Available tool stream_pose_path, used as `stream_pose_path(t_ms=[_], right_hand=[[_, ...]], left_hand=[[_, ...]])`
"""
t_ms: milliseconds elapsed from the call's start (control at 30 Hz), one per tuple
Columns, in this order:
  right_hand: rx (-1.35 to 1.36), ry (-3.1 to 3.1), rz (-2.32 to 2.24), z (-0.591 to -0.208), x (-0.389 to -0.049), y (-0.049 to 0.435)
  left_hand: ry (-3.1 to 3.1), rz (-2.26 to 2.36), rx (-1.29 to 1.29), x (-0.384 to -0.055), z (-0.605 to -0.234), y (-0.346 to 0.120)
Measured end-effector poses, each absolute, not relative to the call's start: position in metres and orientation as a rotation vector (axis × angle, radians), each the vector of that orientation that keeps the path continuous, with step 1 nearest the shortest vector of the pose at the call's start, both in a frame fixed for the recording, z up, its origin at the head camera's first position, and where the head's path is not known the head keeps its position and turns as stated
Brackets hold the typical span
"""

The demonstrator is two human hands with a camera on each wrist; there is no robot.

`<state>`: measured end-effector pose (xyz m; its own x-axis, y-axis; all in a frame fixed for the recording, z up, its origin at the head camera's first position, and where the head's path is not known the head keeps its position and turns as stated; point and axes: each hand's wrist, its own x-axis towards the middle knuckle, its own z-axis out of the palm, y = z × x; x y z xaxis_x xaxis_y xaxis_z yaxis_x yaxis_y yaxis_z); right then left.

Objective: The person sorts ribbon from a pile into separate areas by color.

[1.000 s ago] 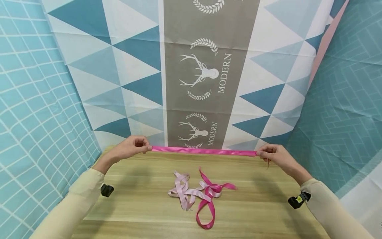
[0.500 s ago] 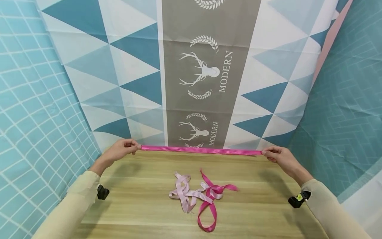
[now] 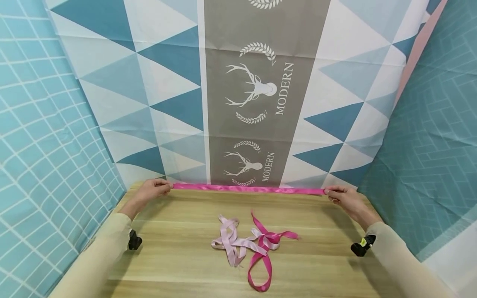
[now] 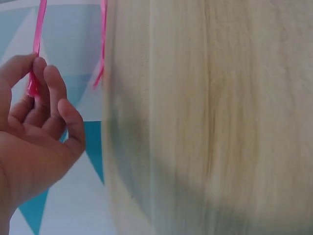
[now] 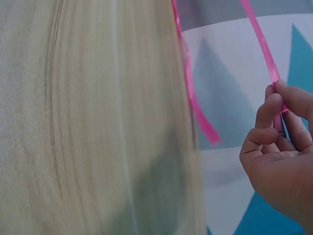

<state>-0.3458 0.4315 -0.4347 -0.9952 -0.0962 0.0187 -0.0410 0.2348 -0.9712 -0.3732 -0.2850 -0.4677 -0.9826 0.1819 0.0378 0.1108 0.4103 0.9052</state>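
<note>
A bright pink satin ribbon (image 3: 246, 189) is stretched nearly straight between both hands along the far edge of the table. Its left end is pinched between thumb and forefinger of my left hand (image 3: 150, 190), and a short tail shows below those fingers in the left wrist view. My right hand (image 3: 348, 201) pinches the other end the same way. Another pink ribbon (image 5: 190, 83) runs along the table's far edge in the right wrist view, its loose end angled past the edge. Nearer me lie a crumpled pale pink ribbon (image 3: 225, 240) and a looped hot pink ribbon (image 3: 266, 265), overlapping each other.
The wood-grain table (image 3: 179, 256) reaches back to a hanging cloth (image 3: 261, 124) with triangles and deer heads. Blue grid-patterned cloth (image 3: 44, 145) closes off the left side, and teal cloth (image 3: 439, 136) the right.
My hands first drew farther apart, the left one moving left, with more ribbon stretched between them. Since then both have sunk closer to the table's far edge. The two ribbons in front lie still.
</note>
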Motion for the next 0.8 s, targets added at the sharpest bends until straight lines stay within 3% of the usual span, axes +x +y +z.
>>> stream_pose_path(t_ms=[267,800], right_hand=[[-0.020,2.544,-1.855,-0.463,-0.364,0.429],[0.191,2.788,-1.666,-0.491,-0.383,0.422]], left_hand=[[2.677,1.624,0.000,-0.388,-0.486,-0.279],[2.789,1.507,-0.186,-0.398,-0.498,-0.266]])
